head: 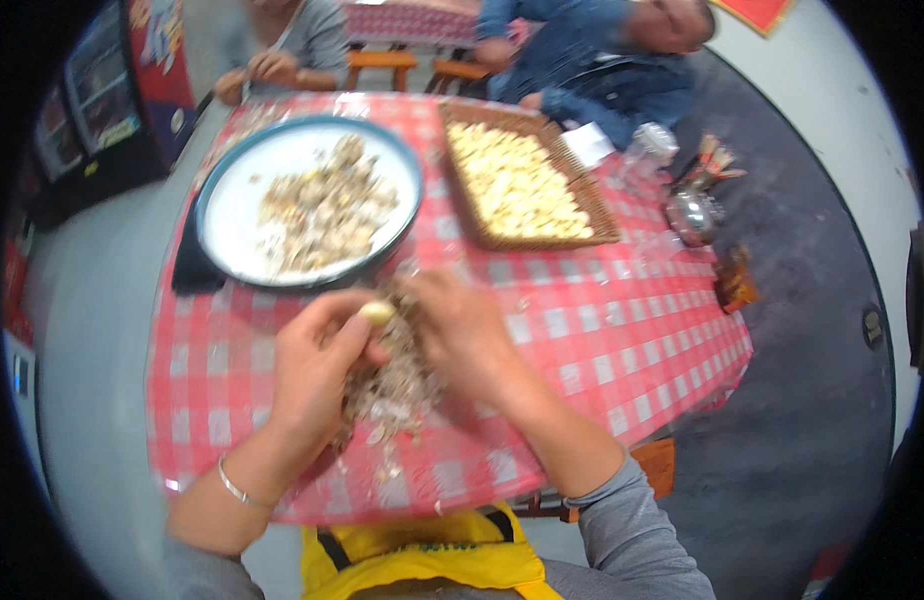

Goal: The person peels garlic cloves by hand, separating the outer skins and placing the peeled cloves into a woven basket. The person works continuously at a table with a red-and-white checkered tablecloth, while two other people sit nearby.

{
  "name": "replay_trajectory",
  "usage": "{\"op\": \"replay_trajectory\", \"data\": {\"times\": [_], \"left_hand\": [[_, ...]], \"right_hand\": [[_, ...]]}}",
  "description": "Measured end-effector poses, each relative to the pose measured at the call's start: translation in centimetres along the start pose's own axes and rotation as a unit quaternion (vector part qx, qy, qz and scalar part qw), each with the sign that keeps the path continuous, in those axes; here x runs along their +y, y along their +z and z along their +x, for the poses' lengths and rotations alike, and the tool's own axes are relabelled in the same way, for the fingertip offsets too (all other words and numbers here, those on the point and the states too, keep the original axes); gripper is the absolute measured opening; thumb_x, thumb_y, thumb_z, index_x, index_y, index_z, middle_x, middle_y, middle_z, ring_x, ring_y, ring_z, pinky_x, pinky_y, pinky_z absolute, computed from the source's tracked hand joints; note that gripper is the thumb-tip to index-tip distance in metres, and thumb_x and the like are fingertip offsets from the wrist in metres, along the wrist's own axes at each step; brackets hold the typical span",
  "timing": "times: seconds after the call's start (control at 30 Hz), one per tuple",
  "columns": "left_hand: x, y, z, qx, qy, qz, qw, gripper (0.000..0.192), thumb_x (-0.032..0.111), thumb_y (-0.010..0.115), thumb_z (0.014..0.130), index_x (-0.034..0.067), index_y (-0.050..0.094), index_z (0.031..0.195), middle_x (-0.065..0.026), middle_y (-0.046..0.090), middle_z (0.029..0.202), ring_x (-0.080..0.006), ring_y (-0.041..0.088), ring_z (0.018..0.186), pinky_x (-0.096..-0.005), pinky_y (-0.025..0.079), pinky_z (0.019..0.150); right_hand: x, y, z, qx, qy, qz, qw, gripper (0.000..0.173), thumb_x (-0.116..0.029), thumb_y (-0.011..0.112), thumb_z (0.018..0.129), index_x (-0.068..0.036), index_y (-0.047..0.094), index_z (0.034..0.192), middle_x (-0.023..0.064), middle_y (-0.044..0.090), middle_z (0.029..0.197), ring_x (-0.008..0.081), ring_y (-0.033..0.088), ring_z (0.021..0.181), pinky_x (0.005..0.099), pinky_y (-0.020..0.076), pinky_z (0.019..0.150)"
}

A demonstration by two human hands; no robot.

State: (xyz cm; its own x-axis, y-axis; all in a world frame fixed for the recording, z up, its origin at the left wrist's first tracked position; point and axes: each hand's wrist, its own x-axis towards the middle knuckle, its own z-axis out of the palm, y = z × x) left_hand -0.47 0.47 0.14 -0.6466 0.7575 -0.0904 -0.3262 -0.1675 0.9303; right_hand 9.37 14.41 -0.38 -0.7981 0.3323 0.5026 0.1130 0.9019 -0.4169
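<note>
My left hand [319, 345] pinches a pale peeled garlic clove [377, 312] between thumb and forefinger. Close to its right, my right hand [458, 330] is bent over the heap of dry garlic skins [393, 382]; its fingertips are blurred, and I cannot tell whether they hold anything. Beyond my left hand stands a white round basin with a blue rim [214, 157], holding unpeeled garlic [334, 202]. To the right of the basin, a brown wicker basket [537, 241] is filled with peeled garlic cloves [507, 176].
A red-and-white checked tablecloth [582, 322] covers the table. Along its right side are a clear jar [649, 150], a metal pot [694, 217] and an orange-brown container [736, 285]. Two people sit across the far edge. A wooden stool [654, 465] shows below the near right edge.
</note>
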Motion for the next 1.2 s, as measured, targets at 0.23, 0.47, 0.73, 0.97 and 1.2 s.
{"op": "replay_trajectory", "data": {"times": [0.23,0.47,0.73,0.97,1.2], "left_hand": [[-0.5,-0.8,0.2,0.000,0.025,-0.021,0.999,0.021,0.009,0.058,0.090,-0.003,0.057,0.108,-0.0097,0.064,0.092,-0.0113,0.060,0.068,-0.0228,0.051,0.064],[-0.6,-0.5,0.1,-0.010,0.039,-0.018,0.999,0.017,0.007,0.060,0.088,-0.002,0.058,0.102,-0.0077,0.064,0.086,-0.0111,0.061,0.066,-0.0225,0.051,0.060],[-0.7,-0.7,-0.2,-0.005,0.075,-0.006,0.997,0.009,0.006,0.061,0.088,-0.001,0.059,0.092,-0.0073,0.065,0.081,-0.0107,0.060,0.062,-0.0228,0.051,0.057],[-1.2,-1.3,0.4,-0.021,0.048,-0.043,0.998,0.014,0.013,0.055,0.093,0.003,0.054,0.084,-0.0057,0.062,0.074,-0.0094,0.056,0.055,-0.0214,0.047,0.051],[-1.2,-1.2,0.4,-0.027,0.005,-0.027,0.999,0.017,0.021,0.051,0.095,0.006,0.050,0.086,-0.0042,0.060,0.071,-0.0082,0.054,0.052,-0.0193,0.043,0.047]], "right_hand": [[-1.2,-1.0,0.6,-0.031,0.054,0.078,0.995,0.019,-0.022,0.057,0.089,-0.005,0.063,0.084,0.0160,0.061,0.074,0.0336,0.059,0.066,0.0402,0.0440,0.055],[-2.2,-0.9,0.7,0.001,0.036,0.295,0.955,0.020,-0.019,0.056,0.090,-0.001,0.060,0.098,0.0176,0.063,0.078,0.0309,0.063,0.070,0.0371,0.0466,0.060],[-3.0,-1.3,0.5,-0.033,0.048,0.314,0.948,0.016,-0.014,0.057,0.089,0.000,0.059,0.095,0.0149,0.063,0.078,0.0268,0.063,0.069,0.0346,0.0468,0.060],[-2.3,-0.4,0.2,-0.019,-0.052,0.298,0.953,0.017,-0.011,0.062,0.086,-0.001,0.059,0.100,0.0111,0.061,0.080,0.0201,0.060,0.069,0.0308,0.0462,0.061],[-2.7,-0.4,0.2,-0.049,-0.069,0.256,0.963,0.017,-0.011,0.060,0.084,-0.002,0.050,0.095,0.0164,0.056,0.082,0.0348,0.058,0.076,0.0408,0.0454,0.064]]}}
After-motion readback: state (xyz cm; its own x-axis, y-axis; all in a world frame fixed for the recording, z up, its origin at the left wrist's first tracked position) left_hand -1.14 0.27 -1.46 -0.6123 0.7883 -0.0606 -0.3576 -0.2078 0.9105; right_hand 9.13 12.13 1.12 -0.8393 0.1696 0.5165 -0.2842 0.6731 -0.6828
